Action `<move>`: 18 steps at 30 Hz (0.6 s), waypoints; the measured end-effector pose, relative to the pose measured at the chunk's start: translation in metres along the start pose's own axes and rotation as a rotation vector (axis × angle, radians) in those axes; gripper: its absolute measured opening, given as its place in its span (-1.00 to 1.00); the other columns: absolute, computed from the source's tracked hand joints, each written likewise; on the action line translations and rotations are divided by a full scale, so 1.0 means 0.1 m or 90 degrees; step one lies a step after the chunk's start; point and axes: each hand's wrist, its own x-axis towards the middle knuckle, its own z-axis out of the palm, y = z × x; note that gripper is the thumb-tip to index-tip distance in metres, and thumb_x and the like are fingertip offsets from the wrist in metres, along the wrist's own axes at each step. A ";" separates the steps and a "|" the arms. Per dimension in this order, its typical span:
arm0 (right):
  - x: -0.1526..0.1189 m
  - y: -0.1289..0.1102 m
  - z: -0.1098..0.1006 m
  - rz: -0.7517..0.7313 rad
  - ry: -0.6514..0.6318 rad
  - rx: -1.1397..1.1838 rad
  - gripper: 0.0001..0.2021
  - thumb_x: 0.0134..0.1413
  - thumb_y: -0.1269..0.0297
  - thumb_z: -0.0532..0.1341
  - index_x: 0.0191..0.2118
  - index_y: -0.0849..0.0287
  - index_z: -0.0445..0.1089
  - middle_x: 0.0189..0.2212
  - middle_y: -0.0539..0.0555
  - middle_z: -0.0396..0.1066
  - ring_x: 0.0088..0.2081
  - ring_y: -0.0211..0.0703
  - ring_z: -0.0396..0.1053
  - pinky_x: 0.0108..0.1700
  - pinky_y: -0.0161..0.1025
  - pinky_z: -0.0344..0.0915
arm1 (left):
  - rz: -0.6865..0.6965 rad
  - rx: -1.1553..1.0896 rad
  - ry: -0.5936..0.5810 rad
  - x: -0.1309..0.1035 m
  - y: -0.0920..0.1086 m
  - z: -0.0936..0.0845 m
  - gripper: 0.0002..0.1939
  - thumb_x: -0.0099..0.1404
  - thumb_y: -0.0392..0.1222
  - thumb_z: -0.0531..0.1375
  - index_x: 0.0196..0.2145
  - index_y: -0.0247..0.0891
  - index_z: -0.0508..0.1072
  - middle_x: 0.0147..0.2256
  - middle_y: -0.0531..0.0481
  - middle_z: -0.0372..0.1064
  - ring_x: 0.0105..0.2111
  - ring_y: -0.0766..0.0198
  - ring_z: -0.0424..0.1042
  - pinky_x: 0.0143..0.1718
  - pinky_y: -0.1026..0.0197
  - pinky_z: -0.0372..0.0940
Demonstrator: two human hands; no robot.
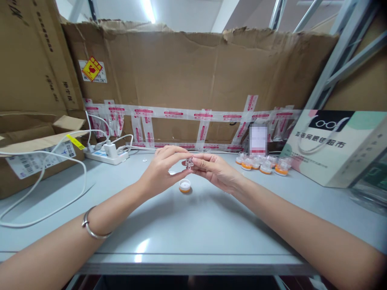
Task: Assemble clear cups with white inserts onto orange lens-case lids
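Both hands meet above the middle of the grey table. Between their fingertips is a small clear plastic piece (189,163). My left hand (165,167) pinches it from the left, thumb below and fingers above. From the right, my right hand (211,168) holds the same piece between thumb and fingers. Just below them, a round white cup with an orange base (184,185) stands upright on the table. Another white item (172,173), partly hidden by my left hand, lies behind it.
Several clear containers with orange bases (265,166) stand at the back right, beside a paper bag (329,149). A power strip (107,155), a looping white cable (84,177) and an open carton (36,153) are at the left. Large cardboard (181,72) walls the back.
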 end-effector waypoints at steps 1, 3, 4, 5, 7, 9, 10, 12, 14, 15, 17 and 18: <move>0.00 0.00 0.00 -0.002 0.002 -0.005 -0.80 -0.19 0.24 0.35 -0.35 0.15 0.50 -0.33 0.03 0.48 -0.23 -0.27 0.38 0.01 -0.21 0.23 | -0.003 0.004 -0.004 0.00 0.00 0.00 -0.75 0.17 -0.23 0.21 -0.15 -0.20 0.39 -0.18 -0.10 0.40 -0.14 0.16 0.35 -0.11 0.07 0.21; 0.00 0.01 0.02 -0.008 0.013 -0.014 -0.81 -0.21 0.24 0.36 -0.37 0.16 0.50 -0.35 0.03 0.48 -0.22 -0.25 0.38 -0.01 -0.20 0.23 | -0.005 0.003 -0.010 -0.01 0.00 0.01 -0.75 0.17 -0.23 0.20 -0.15 -0.19 0.39 -0.18 -0.10 0.40 -0.15 0.17 0.35 -0.11 0.08 0.20; 0.01 0.02 0.02 -0.012 0.020 -0.019 -0.82 -0.21 0.25 0.36 -0.38 0.16 0.49 -0.37 0.03 0.47 -0.23 -0.25 0.38 -0.03 -0.20 0.24 | -0.004 -0.001 -0.011 -0.01 0.00 0.02 -0.75 0.17 -0.23 0.20 -0.15 -0.20 0.39 -0.18 -0.09 0.40 -0.15 0.17 0.36 -0.11 0.08 0.20; 0.01 0.03 0.03 -0.018 0.025 -0.024 -0.83 -0.21 0.25 0.35 -0.39 0.16 0.49 -0.39 0.03 0.47 -0.24 -0.24 0.38 -0.05 -0.20 0.25 | -0.003 -0.006 -0.010 -0.02 0.00 0.03 -0.74 0.17 -0.23 0.21 -0.15 -0.20 0.39 -0.19 -0.09 0.40 -0.16 0.17 0.36 -0.11 0.08 0.20; 0.02 0.05 0.04 -0.035 0.035 -0.029 -0.85 -0.19 0.26 0.34 -0.40 0.16 0.49 -0.42 0.02 0.46 -0.28 -0.25 0.38 -0.09 -0.21 0.26 | -0.006 -0.015 -0.006 -0.02 0.01 0.04 -0.73 0.16 -0.23 0.21 -0.14 -0.20 0.38 -0.19 -0.09 0.40 -0.16 0.18 0.36 -0.12 0.08 0.20; 0.02 0.07 0.05 -0.051 0.036 -0.035 -0.87 -0.17 0.27 0.32 -0.40 0.17 0.49 -0.44 0.01 0.45 -0.30 -0.26 0.37 -0.11 -0.21 0.26 | -0.011 -0.023 0.002 -0.03 0.02 0.05 -0.72 0.16 -0.23 0.22 -0.13 -0.20 0.38 -0.20 -0.09 0.40 -0.17 0.18 0.36 -0.12 0.07 0.20; 0.02 0.08 0.05 -0.057 0.035 -0.040 -0.87 -0.16 0.27 0.32 -0.40 0.17 0.49 -0.44 0.01 0.44 -0.31 -0.26 0.37 -0.12 -0.21 0.26 | -0.014 -0.025 0.006 -0.03 0.02 0.05 -0.72 0.15 -0.23 0.22 -0.14 -0.21 0.38 -0.20 -0.09 0.40 -0.18 0.18 0.36 -0.12 0.07 0.20; 0.02 0.08 0.05 -0.065 0.031 -0.052 -0.87 -0.14 0.27 0.30 -0.38 0.17 0.50 -0.44 0.01 0.44 -0.32 -0.26 0.36 -0.13 -0.21 0.26 | -0.015 -0.032 0.015 -0.02 0.03 0.05 -0.73 0.15 -0.23 0.23 -0.15 -0.22 0.39 -0.22 -0.09 0.40 -0.20 0.19 0.36 -0.14 0.08 0.21; 0.01 0.08 0.06 -0.064 0.024 -0.063 -0.86 -0.12 0.26 0.29 -0.38 0.18 0.50 -0.42 0.03 0.45 -0.31 -0.25 0.36 -0.13 -0.21 0.26 | -0.012 -0.039 0.025 -0.02 0.04 0.05 -0.73 0.14 -0.22 0.24 -0.17 -0.23 0.39 -0.24 -0.09 0.40 -0.21 0.20 0.36 -0.16 0.09 0.22; 0.01 0.08 0.06 -0.063 0.020 -0.064 -0.86 -0.11 0.25 0.29 -0.38 0.18 0.50 -0.41 0.04 0.45 -0.30 -0.24 0.36 -0.13 -0.20 0.26 | -0.010 -0.042 0.029 -0.02 0.04 0.05 -0.73 0.13 -0.22 0.24 -0.17 -0.24 0.39 -0.24 -0.09 0.40 -0.22 0.20 0.36 -0.16 0.09 0.23; 0.00 0.07 0.07 -0.061 0.016 -0.062 -0.85 -0.12 0.23 0.29 -0.37 0.17 0.50 -0.38 0.05 0.46 -0.28 -0.23 0.37 -0.11 -0.19 0.26 | -0.006 -0.045 0.034 -0.01 0.04 0.05 -0.73 0.13 -0.21 0.24 -0.17 -0.23 0.40 -0.24 -0.09 0.40 -0.23 0.20 0.36 -0.17 0.09 0.23; 0.00 0.06 0.07 -0.061 0.017 -0.058 -0.84 -0.12 0.23 0.29 -0.36 0.16 0.50 -0.38 0.05 0.46 -0.28 -0.23 0.37 -0.11 -0.18 0.26 | -0.006 -0.045 0.034 -0.01 0.04 0.05 -0.73 0.14 -0.22 0.24 -0.17 -0.23 0.39 -0.24 -0.09 0.40 -0.23 0.20 0.36 -0.17 0.09 0.23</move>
